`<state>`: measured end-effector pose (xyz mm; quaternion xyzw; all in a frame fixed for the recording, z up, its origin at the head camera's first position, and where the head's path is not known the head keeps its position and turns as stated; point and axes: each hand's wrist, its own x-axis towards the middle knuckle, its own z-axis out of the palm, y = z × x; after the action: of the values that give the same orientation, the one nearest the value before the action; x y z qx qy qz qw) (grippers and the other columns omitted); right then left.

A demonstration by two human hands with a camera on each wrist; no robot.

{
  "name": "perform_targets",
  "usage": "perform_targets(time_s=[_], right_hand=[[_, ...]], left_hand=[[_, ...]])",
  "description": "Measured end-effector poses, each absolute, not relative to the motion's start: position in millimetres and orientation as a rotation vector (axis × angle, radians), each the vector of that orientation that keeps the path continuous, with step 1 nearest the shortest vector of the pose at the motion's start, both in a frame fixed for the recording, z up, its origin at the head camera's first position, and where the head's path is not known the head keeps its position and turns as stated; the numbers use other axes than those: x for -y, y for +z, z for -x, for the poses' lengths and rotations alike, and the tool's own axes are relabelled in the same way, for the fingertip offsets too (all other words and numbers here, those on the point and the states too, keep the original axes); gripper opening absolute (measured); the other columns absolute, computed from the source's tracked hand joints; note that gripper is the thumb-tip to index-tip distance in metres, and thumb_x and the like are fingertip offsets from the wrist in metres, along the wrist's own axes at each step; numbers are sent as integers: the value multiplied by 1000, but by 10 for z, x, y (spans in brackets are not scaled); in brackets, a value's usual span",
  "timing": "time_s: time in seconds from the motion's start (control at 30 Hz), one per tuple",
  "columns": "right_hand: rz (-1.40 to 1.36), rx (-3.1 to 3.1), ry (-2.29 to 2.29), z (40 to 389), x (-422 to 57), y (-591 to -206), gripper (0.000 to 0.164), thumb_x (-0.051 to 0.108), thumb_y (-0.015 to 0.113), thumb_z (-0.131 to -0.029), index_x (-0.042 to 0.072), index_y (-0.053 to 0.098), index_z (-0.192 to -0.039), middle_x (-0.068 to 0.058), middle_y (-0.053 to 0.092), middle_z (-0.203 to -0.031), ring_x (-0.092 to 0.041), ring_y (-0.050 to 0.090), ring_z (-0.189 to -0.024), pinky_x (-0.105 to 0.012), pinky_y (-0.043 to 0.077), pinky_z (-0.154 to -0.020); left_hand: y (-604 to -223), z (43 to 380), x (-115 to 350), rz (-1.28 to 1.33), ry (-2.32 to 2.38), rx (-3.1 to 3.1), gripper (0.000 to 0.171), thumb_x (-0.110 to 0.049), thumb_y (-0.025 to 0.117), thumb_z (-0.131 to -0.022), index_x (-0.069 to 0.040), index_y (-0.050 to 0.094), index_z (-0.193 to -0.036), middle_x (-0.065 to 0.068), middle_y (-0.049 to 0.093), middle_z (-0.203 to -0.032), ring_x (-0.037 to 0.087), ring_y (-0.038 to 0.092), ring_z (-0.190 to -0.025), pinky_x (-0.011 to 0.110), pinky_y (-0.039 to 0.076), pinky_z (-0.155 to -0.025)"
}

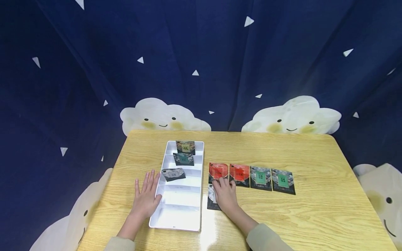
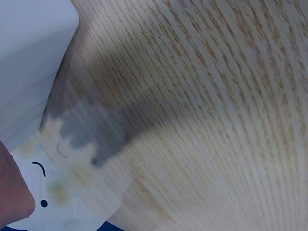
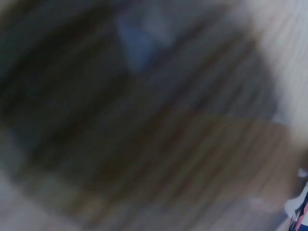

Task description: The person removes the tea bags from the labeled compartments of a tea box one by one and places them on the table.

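Observation:
My left hand lies spread along the left side of a white divided tray, its thumb over the rim. A grey packet, a dark green-labelled packet and a dark yellow-labelled packet lean in its three far compartments. Right of the tray, my right hand covers part of a black-and-white packet. Its bent fingers reach the lower edge of a red packet; whether they pinch anything is hidden. In the left wrist view, part of the left hand shows beside the tray.
Another red packet and two green-labelled packets continue the row to the right on the wooden table. A dark blue curtain with clouds hangs around the table. The right wrist view is dark and blurred.

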<state>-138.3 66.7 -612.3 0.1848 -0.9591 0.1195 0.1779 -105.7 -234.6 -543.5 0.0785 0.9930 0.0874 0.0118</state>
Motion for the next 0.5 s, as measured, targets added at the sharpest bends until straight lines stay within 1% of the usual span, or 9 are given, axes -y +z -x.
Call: perform_targets(time_s=[0.07, 0.17, 0.27, 0.5], right_hand=[[-516, 2727, 318, 1379, -663, -6132, 8, 18, 54, -86, 17, 54, -94, -2, 44, -86, -23, 43, -85, -44, 30, -79], [-502, 2752, 286, 1375, -658, -6144, 9, 19, 55, -86, 17, 54, -95, -2, 44, -87, -23, 44, -86, -44, 30, -80], [-487, 2766, 270, 1371, -654, -6146, 10, 20, 55, -86, 17, 54, -95, -2, 45, -89, -23, 44, -86, -45, 29, -81], [-462, 2762, 280, 1369, -641, -6140, 10, 22, 52, -89, 16, 54, -97, -3, 46, -89, -22, 43, -85, -44, 29, -80]], left_hand=[[-5441, 1058, 2347, -241, 275, -3092, 72, -30, 49, -86, -8, 16, -146, 15, 6, -152, 33, 1, -139, 56, -10, -107], [-5446, 1061, 2345, -246, 263, -3102, 72, -29, 50, -86, -9, 16, -146, 15, 7, -152, 34, 3, -139, 57, -7, -107], [-5444, 1062, 2343, -249, 262, -3104, 72, -29, 50, -86, -8, 16, -146, 16, 8, -152, 33, 2, -139, 58, -5, -107], [-5439, 1058, 2345, -235, 295, -3085, 71, -28, 49, -86, -8, 16, -146, 16, 6, -152, 31, -3, -140, 53, -15, -107]])
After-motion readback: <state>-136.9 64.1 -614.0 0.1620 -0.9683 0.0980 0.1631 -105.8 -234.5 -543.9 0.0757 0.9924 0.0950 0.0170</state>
